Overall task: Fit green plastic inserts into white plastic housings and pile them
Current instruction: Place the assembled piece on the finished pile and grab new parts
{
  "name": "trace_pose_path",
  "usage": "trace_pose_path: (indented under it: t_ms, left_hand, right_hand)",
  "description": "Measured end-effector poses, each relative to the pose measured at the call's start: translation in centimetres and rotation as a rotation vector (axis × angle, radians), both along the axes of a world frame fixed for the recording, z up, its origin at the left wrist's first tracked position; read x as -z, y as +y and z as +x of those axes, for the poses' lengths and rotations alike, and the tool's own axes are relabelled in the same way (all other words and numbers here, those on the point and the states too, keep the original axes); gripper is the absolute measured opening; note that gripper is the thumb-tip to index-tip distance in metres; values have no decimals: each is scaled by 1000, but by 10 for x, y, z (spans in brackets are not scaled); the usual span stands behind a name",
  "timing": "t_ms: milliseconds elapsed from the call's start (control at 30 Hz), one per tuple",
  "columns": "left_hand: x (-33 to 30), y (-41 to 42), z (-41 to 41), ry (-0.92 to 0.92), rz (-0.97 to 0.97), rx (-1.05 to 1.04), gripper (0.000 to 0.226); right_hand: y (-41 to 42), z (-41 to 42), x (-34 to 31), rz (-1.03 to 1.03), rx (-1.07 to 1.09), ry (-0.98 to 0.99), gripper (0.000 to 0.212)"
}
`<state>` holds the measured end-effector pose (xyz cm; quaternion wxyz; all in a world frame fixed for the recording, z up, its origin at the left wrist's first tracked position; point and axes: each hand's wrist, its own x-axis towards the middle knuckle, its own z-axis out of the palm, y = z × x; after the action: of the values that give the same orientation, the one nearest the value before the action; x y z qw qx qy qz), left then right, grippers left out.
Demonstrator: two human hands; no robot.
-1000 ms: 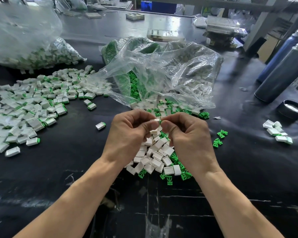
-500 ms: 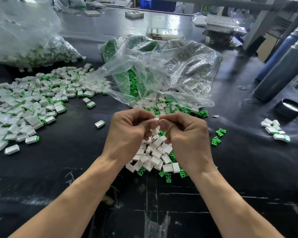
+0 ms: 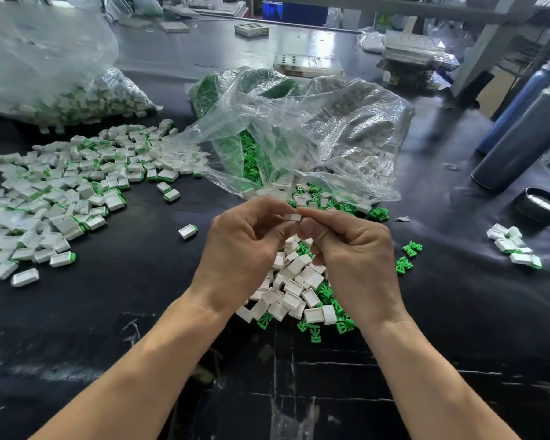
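Both hands met above the middle of the black tabletop [image 3: 458, 312], fingers curled toward each other. Between them sat a small white rectangular plastic housing [image 3: 292, 217], pinched at its left end by the thumb and forefinger of the left hand [image 3: 240, 252] and at its right end by the fingertips of the right hand [image 3: 351, 255]. The housing lay level with the fingertips, above the knuckles of both hands; whether a green insert was already seated in it could not be told, since the fingers covered its ends.

Directly beneath the hands lay a loose heap of empty white housings and green plastic inserts [image 3: 299, 293], spilling from the mouth of a crumpled clear plastic bag [image 3: 315, 138] just behind the fingertips. To the left, well apart from the hands, spread a wide pile of finished white housings with green ends [image 3: 61, 192], and one finished piece [image 3: 188, 231] lay alone near the left hand. Behind that pile stood a second clear bag packed with finished pieces [image 3: 70, 100]. A few green inserts [image 3: 408, 255] lay just right of the right hand, and a small cluster of white pieces [image 3: 515, 247] sat farther right. Two dark grey metal cylinders [image 3: 521, 138] and a round black cap [image 3: 540, 206] stood at the far right.
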<state>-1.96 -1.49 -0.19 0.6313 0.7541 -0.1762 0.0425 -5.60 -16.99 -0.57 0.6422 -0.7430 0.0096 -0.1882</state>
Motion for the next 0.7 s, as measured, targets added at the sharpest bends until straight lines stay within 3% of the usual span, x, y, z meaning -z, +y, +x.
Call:
trace_pose_path:
  t_ms: [100, 200, 333, 433, 567, 700]
  left_hand:
    - [0, 2, -1, -97, 142, -17, 7]
    - [0, 0, -1, -148, 160, -56, 7]
    - [-3, -5, -4, -140, 84, -54, 7]
    - [-4, -12, -8, -105, 46, -34, 7]
    - [-5, -17, -11, -89, 48, -12, 11]
    - [-3, -19, -12, -104, 61, -5, 11]
  right_hand:
    - [-4, 0, -1, 2, -15, 18, 20]
    - [-5, 0, -4, 40, -15, 48, 18]
    - [0, 2, -10, 199, -50, 199, 57]
    - [4, 0, -9, 154, -125, 307, 71]
    - [11, -1, -9, 200, -125, 271, 69]
    - [12, 2, -5, 87, -74, 227, 68]
